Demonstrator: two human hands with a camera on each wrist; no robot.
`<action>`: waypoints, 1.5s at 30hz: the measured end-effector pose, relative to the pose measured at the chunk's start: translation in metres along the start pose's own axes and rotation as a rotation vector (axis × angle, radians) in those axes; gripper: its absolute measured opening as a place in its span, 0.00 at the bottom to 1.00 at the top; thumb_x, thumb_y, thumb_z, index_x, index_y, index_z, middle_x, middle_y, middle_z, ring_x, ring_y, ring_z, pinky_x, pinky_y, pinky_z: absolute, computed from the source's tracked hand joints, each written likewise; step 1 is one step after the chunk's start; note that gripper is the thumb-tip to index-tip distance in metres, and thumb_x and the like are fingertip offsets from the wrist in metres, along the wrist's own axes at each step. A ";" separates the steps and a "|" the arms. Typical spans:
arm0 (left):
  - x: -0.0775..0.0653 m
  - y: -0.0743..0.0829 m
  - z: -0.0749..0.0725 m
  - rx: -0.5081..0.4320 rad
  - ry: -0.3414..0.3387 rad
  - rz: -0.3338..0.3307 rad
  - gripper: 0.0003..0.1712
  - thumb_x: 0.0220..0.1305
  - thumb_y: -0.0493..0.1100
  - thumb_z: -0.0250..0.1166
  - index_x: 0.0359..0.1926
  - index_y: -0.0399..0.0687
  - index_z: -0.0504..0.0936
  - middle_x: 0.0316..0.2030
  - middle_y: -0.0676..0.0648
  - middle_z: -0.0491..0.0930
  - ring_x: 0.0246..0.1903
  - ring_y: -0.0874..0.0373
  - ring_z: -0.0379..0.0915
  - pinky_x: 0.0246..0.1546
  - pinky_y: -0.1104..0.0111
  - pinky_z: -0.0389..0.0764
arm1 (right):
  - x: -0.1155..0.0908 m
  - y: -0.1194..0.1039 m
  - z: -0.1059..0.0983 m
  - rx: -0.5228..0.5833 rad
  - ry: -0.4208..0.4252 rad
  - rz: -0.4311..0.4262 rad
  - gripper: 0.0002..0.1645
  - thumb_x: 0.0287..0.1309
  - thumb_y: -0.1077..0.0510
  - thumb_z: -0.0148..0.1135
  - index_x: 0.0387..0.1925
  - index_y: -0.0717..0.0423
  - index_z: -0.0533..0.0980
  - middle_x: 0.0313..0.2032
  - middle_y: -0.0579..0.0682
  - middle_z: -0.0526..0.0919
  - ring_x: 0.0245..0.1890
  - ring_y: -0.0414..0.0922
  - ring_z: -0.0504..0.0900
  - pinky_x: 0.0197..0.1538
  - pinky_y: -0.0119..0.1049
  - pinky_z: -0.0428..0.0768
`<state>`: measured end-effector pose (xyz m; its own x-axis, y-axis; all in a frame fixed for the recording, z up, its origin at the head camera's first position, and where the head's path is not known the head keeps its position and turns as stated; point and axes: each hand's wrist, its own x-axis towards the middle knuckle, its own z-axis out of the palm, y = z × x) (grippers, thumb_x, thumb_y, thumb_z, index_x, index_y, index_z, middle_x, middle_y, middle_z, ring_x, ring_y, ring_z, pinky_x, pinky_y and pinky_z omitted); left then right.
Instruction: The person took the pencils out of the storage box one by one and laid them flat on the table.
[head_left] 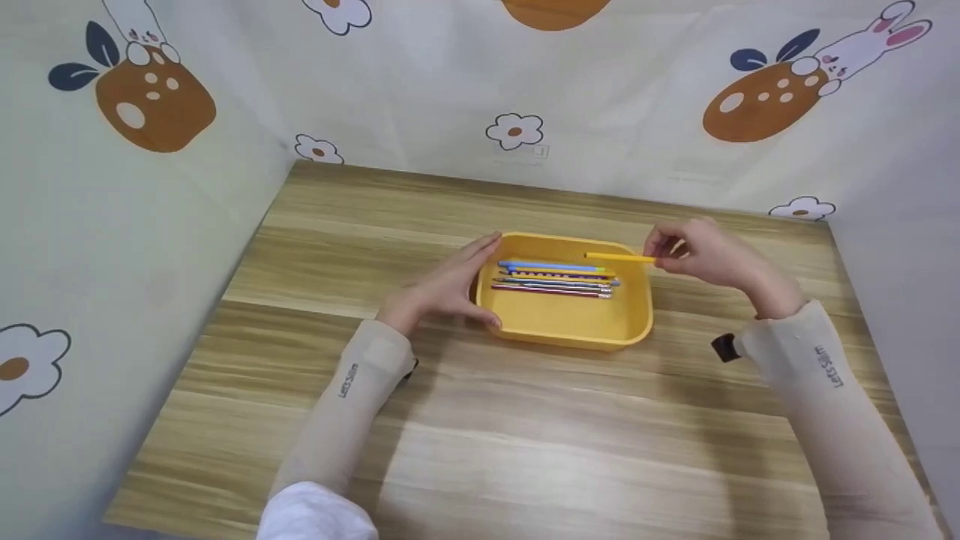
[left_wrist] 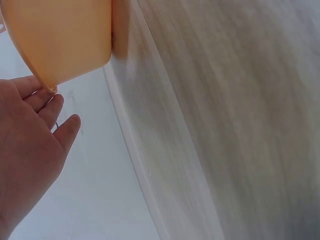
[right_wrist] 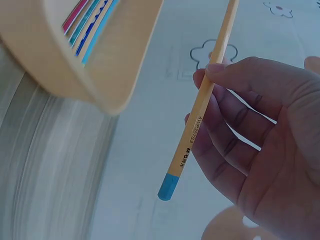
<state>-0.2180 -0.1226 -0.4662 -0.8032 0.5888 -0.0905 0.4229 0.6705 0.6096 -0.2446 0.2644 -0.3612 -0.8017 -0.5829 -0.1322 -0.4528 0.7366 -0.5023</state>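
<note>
A yellow rectangular plastic bin (head_left: 574, 336) sits on the wooden table. Inside it lie several pencils (head_left: 555, 286) side by side, among them blue, yellow, teal and dark red ones. My left hand (head_left: 446, 289) spans the bin's left end, thumb by the near corner and fingers at the far one. In the left wrist view its fingertips (left_wrist: 56, 102) are right at the rim. Over the bin's right side, my right hand (head_left: 709, 251) pinches a yellow pencil (right_wrist: 192, 130) between thumb and fingers. This pencil has a blue end and printed lettering, and slants in the right wrist view.
The wood-grain table (head_left: 480, 420) extends around the bin on all sides. Behind it hangs a pale wall covering (head_left: 420, 97) printed with flowers, rabbits and orange fruit, which also lines the left side. Both forearms reach in from the near edge in light sleeves (head_left: 821, 405).
</note>
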 end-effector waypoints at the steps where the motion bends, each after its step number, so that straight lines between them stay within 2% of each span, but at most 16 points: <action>1: 0.001 0.000 0.001 -0.001 0.000 0.000 0.78 0.40 0.73 0.76 0.80 0.52 0.39 0.81 0.52 0.36 0.80 0.52 0.35 0.80 0.56 0.46 | -0.004 0.004 -0.001 -0.009 0.013 0.007 0.06 0.59 0.69 0.64 0.38 0.58 0.81 0.36 0.52 0.85 0.39 0.44 0.82 0.44 0.36 0.85; 6: 0.002 0.000 0.003 0.025 0.011 0.026 0.78 0.39 0.73 0.76 0.80 0.49 0.40 0.81 0.50 0.38 0.80 0.52 0.37 0.80 0.57 0.48 | -0.025 0.021 -0.004 -0.036 0.069 0.034 0.06 0.58 0.68 0.66 0.37 0.57 0.82 0.34 0.50 0.86 0.35 0.37 0.80 0.40 0.22 0.81; 9: 0.002 -0.001 0.002 0.032 0.009 0.026 0.79 0.39 0.74 0.75 0.80 0.49 0.40 0.81 0.50 0.38 0.80 0.52 0.37 0.80 0.57 0.49 | -0.036 0.031 -0.003 -0.030 0.091 0.064 0.06 0.58 0.68 0.65 0.37 0.57 0.81 0.34 0.51 0.85 0.34 0.35 0.79 0.39 0.17 0.78; 20: 0.004 0.000 -0.004 0.111 -0.016 0.006 0.76 0.41 0.75 0.74 0.80 0.50 0.41 0.81 0.52 0.37 0.80 0.52 0.36 0.80 0.56 0.48 | -0.069 0.071 0.001 -0.005 0.149 0.210 0.06 0.60 0.68 0.63 0.40 0.62 0.81 0.37 0.57 0.85 0.33 0.28 0.75 0.37 0.13 0.75; 24: 0.004 0.000 -0.005 0.127 -0.028 0.004 0.77 0.40 0.77 0.72 0.80 0.49 0.41 0.81 0.51 0.36 0.80 0.52 0.35 0.80 0.55 0.47 | -0.077 0.083 0.003 -0.002 0.175 0.239 0.06 0.61 0.68 0.62 0.40 0.62 0.81 0.37 0.58 0.85 0.33 0.27 0.75 0.37 0.13 0.75; 32: 0.003 -0.002 -0.002 0.108 -0.015 -0.020 0.76 0.40 0.73 0.76 0.80 0.51 0.42 0.81 0.52 0.36 0.80 0.50 0.37 0.80 0.52 0.49 | -0.080 0.102 0.007 -0.005 0.206 0.277 0.05 0.62 0.67 0.62 0.39 0.63 0.80 0.37 0.60 0.85 0.35 0.34 0.77 0.36 0.14 0.73; 38: 0.004 -0.002 -0.002 0.126 -0.017 -0.006 0.77 0.39 0.74 0.75 0.80 0.50 0.42 0.81 0.52 0.37 0.80 0.50 0.38 0.79 0.52 0.51 | -0.078 0.115 0.010 -0.006 0.221 0.290 0.05 0.61 0.68 0.62 0.39 0.62 0.81 0.36 0.59 0.85 0.33 0.31 0.76 0.36 0.15 0.73; 45: 0.003 -0.002 -0.004 0.135 -0.018 -0.002 0.79 0.36 0.79 0.73 0.80 0.50 0.42 0.81 0.53 0.36 0.80 0.49 0.38 0.79 0.51 0.52 | -0.071 0.125 0.011 -0.032 0.243 0.334 0.05 0.60 0.67 0.62 0.38 0.61 0.82 0.35 0.58 0.86 0.36 0.43 0.80 0.36 0.19 0.73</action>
<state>-0.2230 -0.1243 -0.4642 -0.7971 0.5944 -0.1065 0.4748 0.7259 0.4976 -0.2399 0.3941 -0.4241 -0.9736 -0.2154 -0.0761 -0.1613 0.8842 -0.4384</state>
